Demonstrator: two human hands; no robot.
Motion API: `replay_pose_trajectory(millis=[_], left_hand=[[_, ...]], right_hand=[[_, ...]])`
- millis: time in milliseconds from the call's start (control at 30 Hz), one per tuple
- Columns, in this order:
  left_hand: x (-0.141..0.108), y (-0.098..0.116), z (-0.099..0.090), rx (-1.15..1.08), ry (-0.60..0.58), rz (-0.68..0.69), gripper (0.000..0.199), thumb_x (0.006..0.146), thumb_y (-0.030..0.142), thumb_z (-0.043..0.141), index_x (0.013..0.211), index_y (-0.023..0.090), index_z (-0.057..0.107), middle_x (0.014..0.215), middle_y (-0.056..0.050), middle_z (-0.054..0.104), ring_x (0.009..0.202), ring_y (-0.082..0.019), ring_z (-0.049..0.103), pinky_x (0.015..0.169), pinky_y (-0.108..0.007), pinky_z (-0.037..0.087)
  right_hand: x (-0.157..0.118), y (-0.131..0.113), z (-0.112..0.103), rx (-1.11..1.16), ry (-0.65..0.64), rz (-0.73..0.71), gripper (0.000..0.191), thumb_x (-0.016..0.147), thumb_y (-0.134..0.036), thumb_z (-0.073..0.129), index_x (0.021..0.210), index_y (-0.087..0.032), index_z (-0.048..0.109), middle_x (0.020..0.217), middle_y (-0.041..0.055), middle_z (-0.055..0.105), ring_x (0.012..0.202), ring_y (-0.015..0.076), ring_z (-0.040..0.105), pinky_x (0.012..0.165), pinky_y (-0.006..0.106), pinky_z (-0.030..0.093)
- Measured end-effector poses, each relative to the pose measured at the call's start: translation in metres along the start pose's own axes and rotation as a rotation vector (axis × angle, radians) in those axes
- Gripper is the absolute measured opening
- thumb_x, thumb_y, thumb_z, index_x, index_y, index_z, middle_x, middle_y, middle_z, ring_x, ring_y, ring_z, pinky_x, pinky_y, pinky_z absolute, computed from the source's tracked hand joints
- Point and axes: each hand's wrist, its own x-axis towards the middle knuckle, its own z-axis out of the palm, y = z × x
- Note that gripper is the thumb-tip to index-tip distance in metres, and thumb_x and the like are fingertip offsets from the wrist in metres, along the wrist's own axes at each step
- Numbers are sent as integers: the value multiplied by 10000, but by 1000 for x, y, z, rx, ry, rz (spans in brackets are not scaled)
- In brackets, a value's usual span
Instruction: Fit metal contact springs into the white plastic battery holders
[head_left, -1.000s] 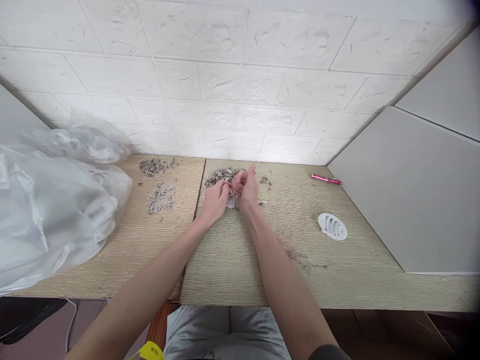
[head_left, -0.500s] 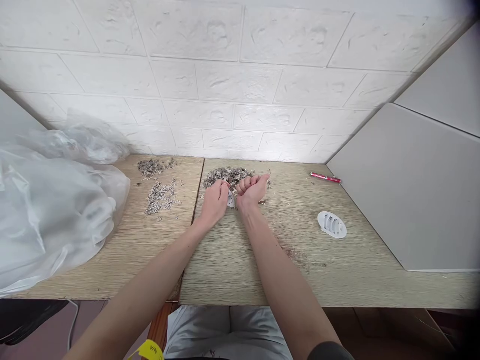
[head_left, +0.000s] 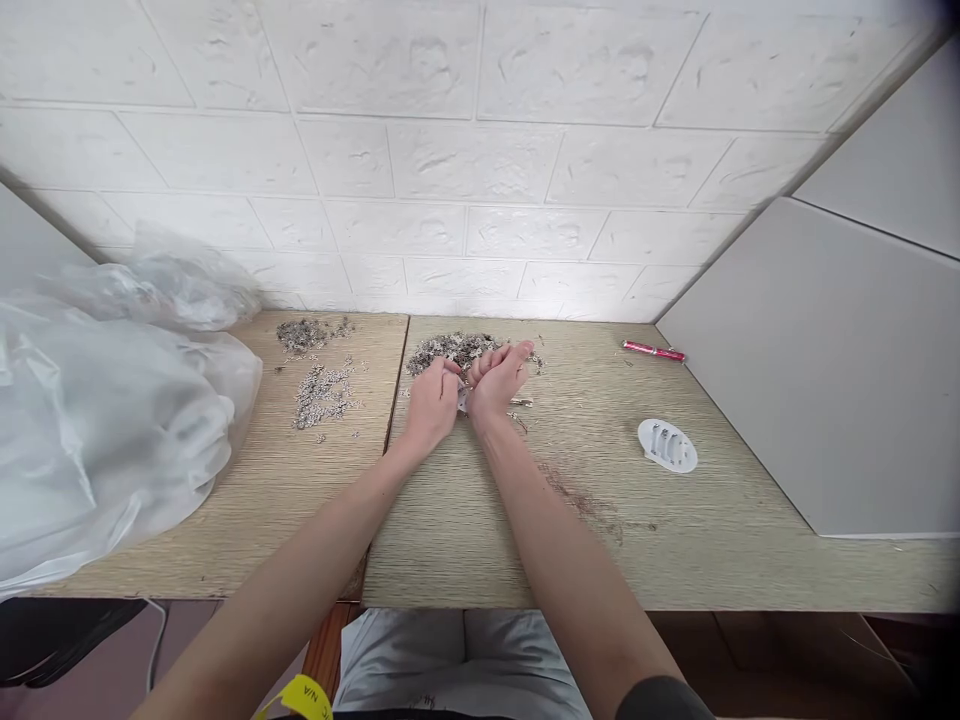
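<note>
My left hand (head_left: 435, 402) is closed on a small white plastic piece (head_left: 463, 398), which shows between the two hands and is partly hidden. Close beside it on the right, my right hand (head_left: 499, 375) is curled with its wrist turned, the fingers over the white piece. What those fingers hold, if anything, is hidden. Just behind both hands lies a heap of small metal parts (head_left: 454, 349). Thin metallic bits (head_left: 521, 403) show on the table right of my right wrist.
An oval white plastic piece with slots (head_left: 667, 446) lies to the right, below a red pen (head_left: 654, 350). Two smaller piles of metal parts (head_left: 322, 395) sit left of the table seam. Large clear plastic bags (head_left: 112, 420) fill the left side. A grey panel (head_left: 817, 380) stands at right.
My right hand has shifted slightly left and down, closer to the left hand, covering more of the white piece. The left hand stays almost in place.
</note>
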Motion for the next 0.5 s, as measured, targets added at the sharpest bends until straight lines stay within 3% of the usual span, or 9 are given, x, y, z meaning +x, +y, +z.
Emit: replay_pose_trajectory(millis=[300,500], left_hand=[[-3,4,3,13,-10,32,203,864,146,318,847,181,517,685,-26,584,629,-172,524,621,-286,357],[-3,4,1,18,7,12,221,856,150,314,846,182,533,647,-14,560,617,-170,506,604,-284,348]], right_hand=[[2,6,-1,56,11,56,533,934,-581,334,568,-211,218,397,-97,207,306,49,183,310,191,149],[5,0,-6,81,73,105,494,941,-567,271,616,-211,167,410,-106,164,326,54,117,325,189,123]])
